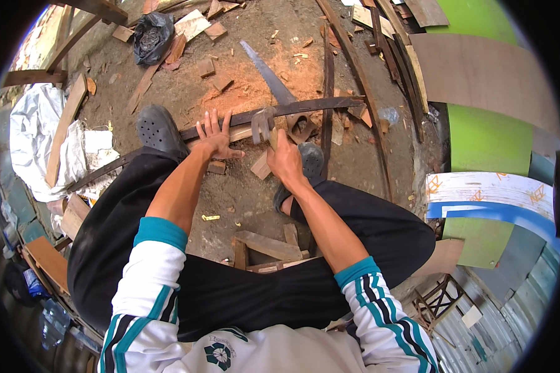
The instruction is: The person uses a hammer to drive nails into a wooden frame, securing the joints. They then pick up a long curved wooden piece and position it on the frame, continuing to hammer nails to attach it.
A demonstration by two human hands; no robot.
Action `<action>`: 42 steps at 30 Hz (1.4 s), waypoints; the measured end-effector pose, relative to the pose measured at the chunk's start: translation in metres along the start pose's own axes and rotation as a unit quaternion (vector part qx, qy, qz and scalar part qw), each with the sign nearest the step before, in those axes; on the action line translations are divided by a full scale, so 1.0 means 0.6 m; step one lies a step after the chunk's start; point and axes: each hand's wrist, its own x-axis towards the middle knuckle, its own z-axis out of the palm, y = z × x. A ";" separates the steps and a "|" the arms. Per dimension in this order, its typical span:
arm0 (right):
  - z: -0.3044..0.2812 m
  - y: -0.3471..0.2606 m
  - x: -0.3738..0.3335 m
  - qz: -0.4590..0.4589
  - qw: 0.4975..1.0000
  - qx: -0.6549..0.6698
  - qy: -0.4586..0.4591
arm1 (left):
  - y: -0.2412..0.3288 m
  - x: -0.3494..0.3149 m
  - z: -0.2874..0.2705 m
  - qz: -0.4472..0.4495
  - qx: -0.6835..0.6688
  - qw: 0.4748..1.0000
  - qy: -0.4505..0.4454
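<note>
My left hand (214,140) lies with its fingers spread across a long, dark wooden strip (320,104), pressing on it beside my left shoe. A claw hammer (263,123) is in my right hand (285,159), whose fingers are wrapped round its handle. The hammer's head is over the strip, a little right of my left hand; whether it touches the wood I cannot tell. Under the strip lies a paler piece of wood (240,132). A handsaw (264,71) rests on the ground beyond, its wooden handle just right of the hammer.
Orange sawdust (230,96) and several wood offcuts (206,68) cover the ground ahead. Long dark strips (361,78) lie to the right, near green panels (488,140). A black plastic bag (153,38) is at the far left, a white sack (37,140) nearer.
</note>
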 end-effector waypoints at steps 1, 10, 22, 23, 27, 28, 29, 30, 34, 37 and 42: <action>-0.003 -0.010 0.005 0.073 0.997 -0.001 -0.029 | -0.001 -0.001 0.001 0.000 -0.004 1.000 0.004; 0.014 0.023 0.009 0.035 0.997 0.050 0.040 | 0.000 0.000 -0.003 0.013 -0.014 1.000 0.012; 0.031 0.035 0.006 0.018 0.997 0.051 0.045 | 0.003 -0.003 -0.001 -0.002 -0.014 1.000 0.003; 0.029 0.016 0.011 0.070 0.994 0.076 0.045 | 0.002 -0.003 -0.001 -0.005 -0.010 1.000 0.003; 0.033 0.015 0.000 -0.035 0.986 0.127 0.100 | 0.007 -0.004 -0.006 -0.010 -0.011 1.000 -0.001; 0.036 0.021 -0.006 -0.049 0.984 0.133 0.108 | 0.008 -0.002 -0.007 -0.008 -0.007 1.000 -0.001; 0.037 0.029 0.001 0.013 0.990 0.109 0.085 | 0.009 -0.002 -0.006 -0.006 -0.002 1.000 -0.001; 0.037 0.036 0.013 0.076 0.992 0.084 0.062 | 0.010 0.000 -0.007 -0.003 0.002 1.000 -0.002; 0.020 0.023 0.000 0.046 0.990 0.104 0.081 | 0.001 0.006 0.005 -0.003 0.004 1.000 0.008; 0.015 0.040 -0.007 -0.022 0.996 0.056 0.068 | 0.001 0.006 0.002 -0.007 0.010 1.000 0.008; 0.022 0.020 0.008 0.144 0.983 0.105 0.050 | 0.015 0.000 -0.004 -0.007 0.009 1.000 0.004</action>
